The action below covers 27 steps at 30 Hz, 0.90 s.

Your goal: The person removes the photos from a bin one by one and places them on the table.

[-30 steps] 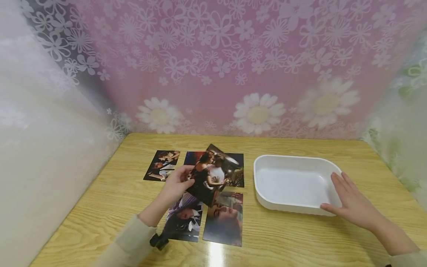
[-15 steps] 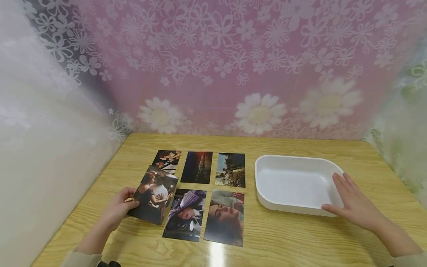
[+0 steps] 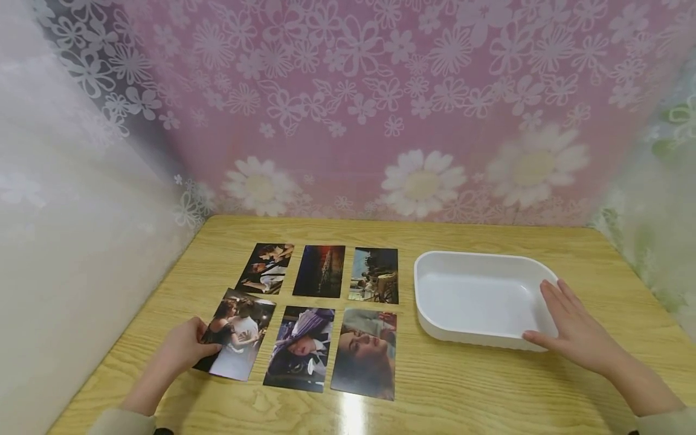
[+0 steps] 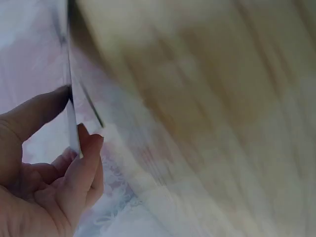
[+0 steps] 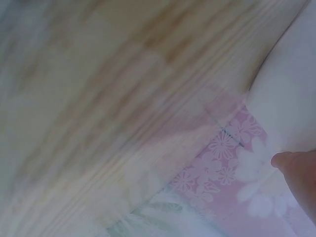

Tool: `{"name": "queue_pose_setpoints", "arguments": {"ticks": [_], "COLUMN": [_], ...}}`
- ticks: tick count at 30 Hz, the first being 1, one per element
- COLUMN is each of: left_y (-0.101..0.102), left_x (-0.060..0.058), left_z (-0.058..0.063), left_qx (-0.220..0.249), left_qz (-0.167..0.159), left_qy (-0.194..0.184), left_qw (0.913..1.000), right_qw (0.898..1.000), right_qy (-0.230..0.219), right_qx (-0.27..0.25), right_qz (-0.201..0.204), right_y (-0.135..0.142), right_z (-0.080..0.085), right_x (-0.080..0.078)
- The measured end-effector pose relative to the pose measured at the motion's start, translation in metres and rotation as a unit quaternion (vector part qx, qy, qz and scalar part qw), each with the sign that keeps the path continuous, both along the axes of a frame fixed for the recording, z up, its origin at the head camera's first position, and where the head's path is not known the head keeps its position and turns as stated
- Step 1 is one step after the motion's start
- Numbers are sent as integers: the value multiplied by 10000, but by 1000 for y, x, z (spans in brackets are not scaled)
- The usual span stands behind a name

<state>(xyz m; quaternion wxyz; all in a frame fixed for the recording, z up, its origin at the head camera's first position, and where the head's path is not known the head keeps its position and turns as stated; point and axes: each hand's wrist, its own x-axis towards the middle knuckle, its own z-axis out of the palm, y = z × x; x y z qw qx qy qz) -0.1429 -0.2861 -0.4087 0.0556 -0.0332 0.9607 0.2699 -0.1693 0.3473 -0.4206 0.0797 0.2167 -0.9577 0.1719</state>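
In the head view my left hand pinches the left edge of a photo card that shows a couple dancing. The left wrist view has the card edge-on between the thumb and fingers of the left hand. This card is at the left end of the near row, its top edge just over the lower end of a dark photo card. On the right, my right hand rests with extended fingers on the right rim of a white plastic tub. Only a fingertip shows in the right wrist view.
The far row also has a red-and-blue ship card and a card with a deck scene. In the near row lie a purple-hat card and a face card. A flowered curtain stands behind the wooden table.
My left hand has carried the dancing-couple card from above the middle cards left and down to the near row's left end. The right hand has stayed at the tub.
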Motion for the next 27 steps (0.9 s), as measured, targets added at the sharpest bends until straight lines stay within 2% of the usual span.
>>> {"name": "queue_pose_setpoints", "arguments": {"ticks": [2,6,8,13,21,27], "left_y": [1,2,2,3,6,13], "left_x": [1,1,0,0,-2,-8], "left_z": [0,-1,-1,-4,-4,3], "left_qx": [-535,-815,-926,-1036,-1053,-1068], "left_qz": [-143,-311,-347,-314,-353,-414], "left_qy": [82,84,-66,-497,-505,-500], "left_qw": [9984,9962,9951,9929,9925,9922], "right_qw": [10000,10000,10000,10000,9999,9964], "right_qy": [21,11,-18,-93,-104,-380], "right_qx": [13,21,28,30,-16,-742], "right_qz": [10,15,16,11,23,178], "right_y": [0,0,0,-1,3,8], "right_z": [0,-1,-1,0,0,3], "right_x": [0,-1,-2,-3,-5,-6]}}
